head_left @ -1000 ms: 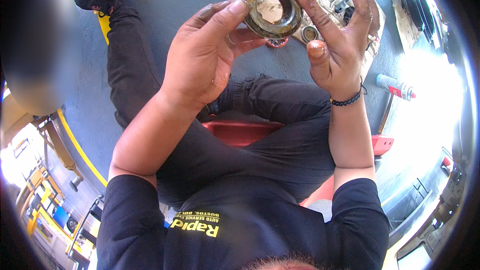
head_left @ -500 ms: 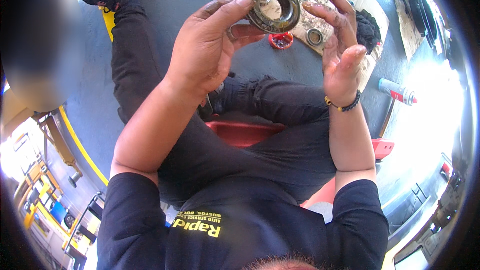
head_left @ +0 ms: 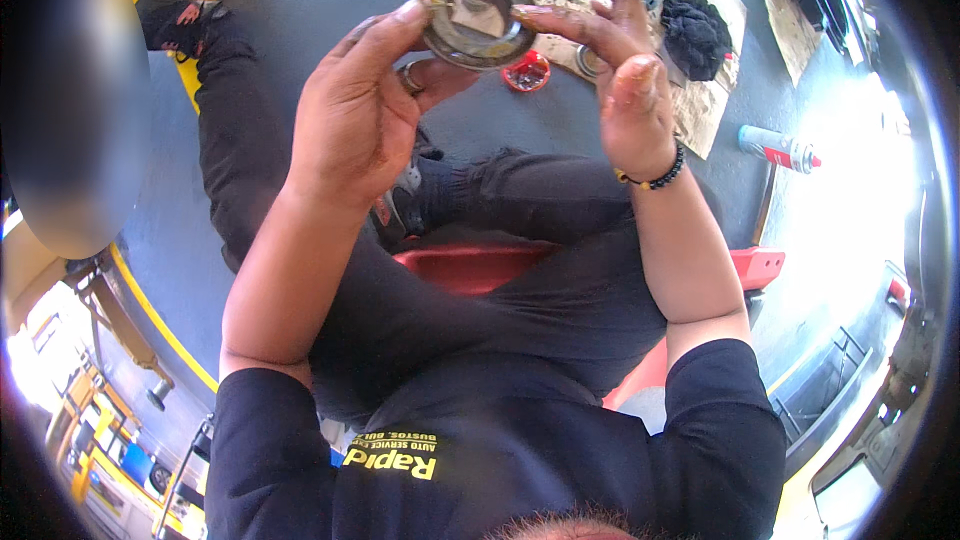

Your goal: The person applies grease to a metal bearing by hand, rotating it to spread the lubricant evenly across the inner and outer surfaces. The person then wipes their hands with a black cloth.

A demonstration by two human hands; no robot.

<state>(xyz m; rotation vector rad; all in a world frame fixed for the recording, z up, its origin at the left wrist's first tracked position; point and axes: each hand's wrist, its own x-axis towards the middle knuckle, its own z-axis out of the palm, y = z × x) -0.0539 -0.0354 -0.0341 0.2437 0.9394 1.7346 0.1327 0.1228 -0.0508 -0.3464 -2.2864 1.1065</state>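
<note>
A greasy, ring-shaped metal bearing part is held up in front of me, its round hole facing me. My left hand pinches its left rim between thumb and fingers. At the opposite rim, the index fingertip of my right hand appears to touch the part. That hand's fingers are spread, and dark grease stains them. Below the bearing part on the floor sits a small red container with dark contents. A smaller metal ring lies beyond my right hand, partly hidden by its fingers.
Grease-stained cardboard lies on the grey floor, with a crumpled black cloth on it. A spray can lies to the right. Beneath me is a red seat. A blurred shape fills the far left.
Both hands and the bearing part have shifted left in the picture. The part has turned to face me more squarely, and my right index finger has come onto its rim.
</note>
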